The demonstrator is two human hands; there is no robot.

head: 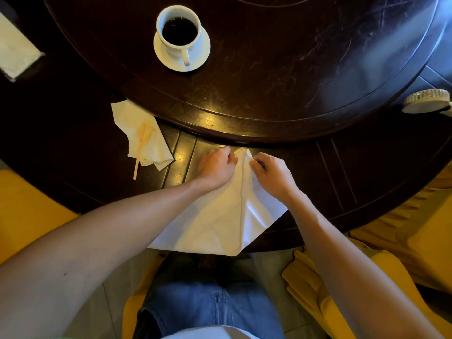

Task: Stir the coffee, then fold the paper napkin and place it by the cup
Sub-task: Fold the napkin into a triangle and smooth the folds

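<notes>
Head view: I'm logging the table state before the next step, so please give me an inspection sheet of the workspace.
Surface: dark wooden table, scratched.
Job's things: cup of coffee on saucer; white napkin partly folded at the near edge.
Clutter: stained tissue with stir stick; round white object.
Hands: left hand and right hand pinch the napkin's top corner.
Cables: nothing seen.
Surroundings: yellow chair covers.

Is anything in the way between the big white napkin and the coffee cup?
Nothing visible. Both hands, left hand and right hand, pinch the white paper napkin at the table's near edge. Only bare dark wooden table lies between it and the white coffee cup.
</notes>
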